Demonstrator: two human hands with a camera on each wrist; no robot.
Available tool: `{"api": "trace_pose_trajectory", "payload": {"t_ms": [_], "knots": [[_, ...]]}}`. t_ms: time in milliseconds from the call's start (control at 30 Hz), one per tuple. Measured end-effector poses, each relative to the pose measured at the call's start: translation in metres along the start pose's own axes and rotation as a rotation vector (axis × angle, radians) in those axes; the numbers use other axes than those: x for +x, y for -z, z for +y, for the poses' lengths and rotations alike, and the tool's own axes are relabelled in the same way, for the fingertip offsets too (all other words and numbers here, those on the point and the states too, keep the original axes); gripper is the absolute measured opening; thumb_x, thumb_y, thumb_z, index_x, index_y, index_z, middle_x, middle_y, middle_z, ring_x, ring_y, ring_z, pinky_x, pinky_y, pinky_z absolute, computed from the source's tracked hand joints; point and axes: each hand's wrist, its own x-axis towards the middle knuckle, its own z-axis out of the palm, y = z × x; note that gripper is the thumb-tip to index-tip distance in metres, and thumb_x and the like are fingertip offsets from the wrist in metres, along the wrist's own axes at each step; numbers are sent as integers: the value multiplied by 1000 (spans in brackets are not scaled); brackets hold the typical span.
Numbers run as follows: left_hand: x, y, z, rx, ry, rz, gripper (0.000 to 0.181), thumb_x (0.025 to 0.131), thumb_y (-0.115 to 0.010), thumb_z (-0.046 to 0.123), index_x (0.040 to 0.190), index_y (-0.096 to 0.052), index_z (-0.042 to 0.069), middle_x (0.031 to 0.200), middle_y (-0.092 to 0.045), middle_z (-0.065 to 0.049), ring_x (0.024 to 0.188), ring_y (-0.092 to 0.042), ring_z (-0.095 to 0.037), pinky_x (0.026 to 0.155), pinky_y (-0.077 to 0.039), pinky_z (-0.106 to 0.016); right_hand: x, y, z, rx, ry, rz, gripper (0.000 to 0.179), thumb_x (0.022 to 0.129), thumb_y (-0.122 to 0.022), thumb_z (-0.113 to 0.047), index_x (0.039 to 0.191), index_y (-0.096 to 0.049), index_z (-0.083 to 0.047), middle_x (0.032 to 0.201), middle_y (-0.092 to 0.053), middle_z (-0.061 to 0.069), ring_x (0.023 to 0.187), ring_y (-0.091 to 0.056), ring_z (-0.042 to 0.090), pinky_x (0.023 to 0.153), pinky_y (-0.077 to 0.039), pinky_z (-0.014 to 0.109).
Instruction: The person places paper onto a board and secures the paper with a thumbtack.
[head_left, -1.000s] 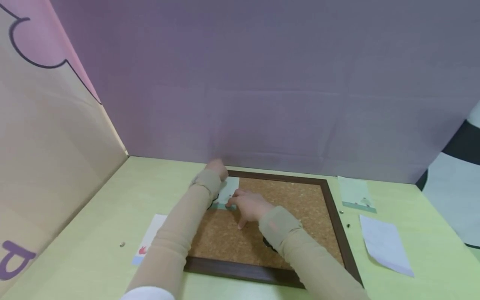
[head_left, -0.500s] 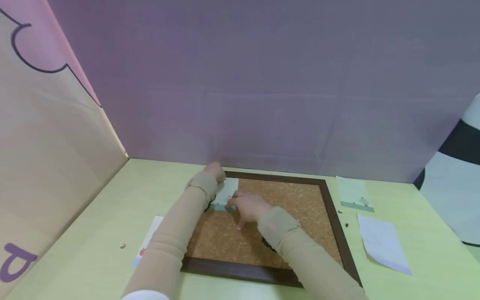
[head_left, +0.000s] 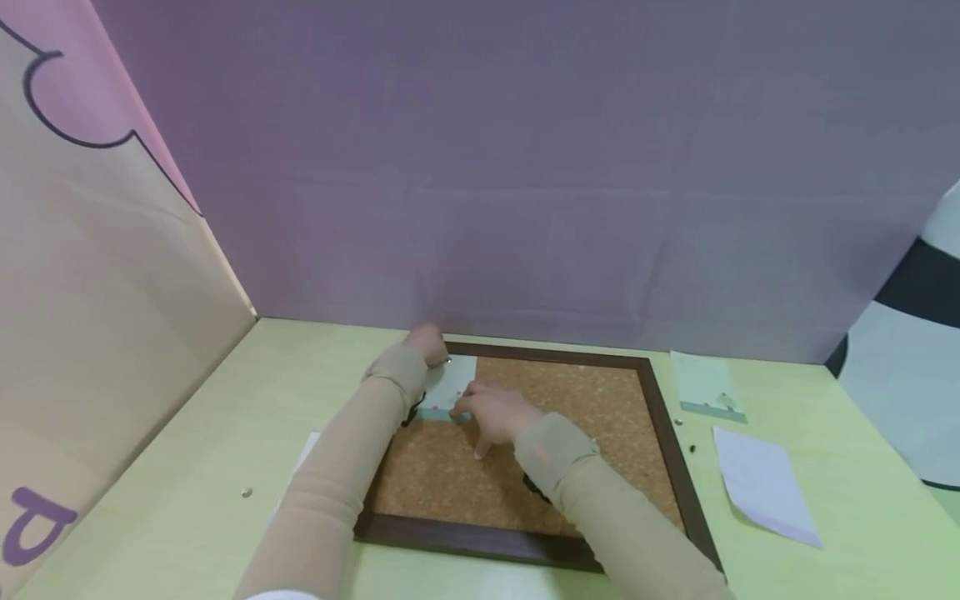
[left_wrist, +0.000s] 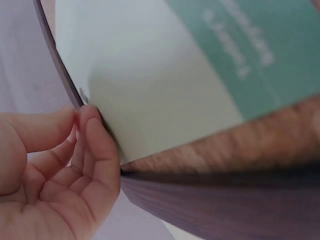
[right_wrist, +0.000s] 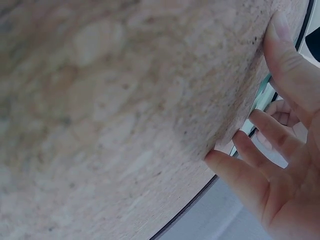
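Note:
A cork board [head_left: 435, 483] in a dark brown frame lies on the table. At its far left corner rests a pale paper card [head_left: 450, 379] with a green strip of lettering. A small silver pin [left_wrist: 84, 96] shows on the card near the frame. My left hand [head_left: 427, 343] is right beside it, fingers curled and thumb tip against the index finger, nothing visible between them. My right hand [head_left: 501, 412] spreads over the card's near right corner, fingertips touching card and cork, thumb apart on the bare cork [right_wrist: 125, 100].
On the right of the table [head_left: 322, 367] lie another printed card [head_left: 705, 383], a blank white sheet [head_left: 765, 483] and two small pins [head_left: 692, 448]. Another pin [head_left: 247, 492] lies on the left; a card there is mostly behind my left forearm. A purple backdrop [head_left: 525, 208] stands behind.
My left hand has drawn slightly left from the card's corner, uncovering the silver pin and more of the card. My right hand stays in place.

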Motion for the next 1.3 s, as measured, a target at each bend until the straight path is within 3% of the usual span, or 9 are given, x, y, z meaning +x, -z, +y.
{"api": "trace_pose_trajectory", "payload": {"t_ms": [167,433,733,967,1167,1300], "knots": [[-9,9,1,-54,-9,26,19,80,-55,3,65,-45,9,73,-49,-6,67,-45,-21,57,-37,-25,2,1,1,-2,5,4,64,70,-83,-24,129,-57,-25,137,-47,-2,127,-45,21,98,-45,41],[-10,16,-5,-145,-9,-47,37,87,-53,7,53,-42,13,48,-40,3,43,-36,-9,45,-35,-20,3,0,0,-2,18,0,64,70,-83,-25,129,-57,-25,135,-48,-2,125,-46,21,98,-45,40],[-22,33,-14,-360,-12,-98,18,89,-53,6,72,-52,6,59,-51,2,49,-45,-5,54,-49,-20,3,1,0,6,7,-10,65,71,-82,-25,130,-56,-26,138,-46,-2,128,-44,22,100,-44,42],[-29,34,-25,-319,-64,-105,17,92,-54,9,86,-61,-5,63,-56,-1,50,-46,-6,53,-44,-19,2,1,0,21,3,-9,65,72,-82,-23,131,-56,-26,139,-45,-1,128,-44,22,100,-44,42],[-35,33,-31,-285,-67,-122,21,92,-54,11,97,-61,-9,72,-61,-3,60,-52,-7,61,-49,-21,2,1,1,30,2,-13,65,72,-82,-23,132,-55,-25,140,-45,-1,129,-44,23,100,-44,43],[-39,34,-34,-290,-78,-126,21,93,-53,10,98,-61,-9,72,-59,-2,62,-50,-8,59,-46,-20,1,2,1,27,-4,-9,66,72,-82,-22,131,-55,-25,140,-45,-1,129,-43,23,100,-43,43]]}}
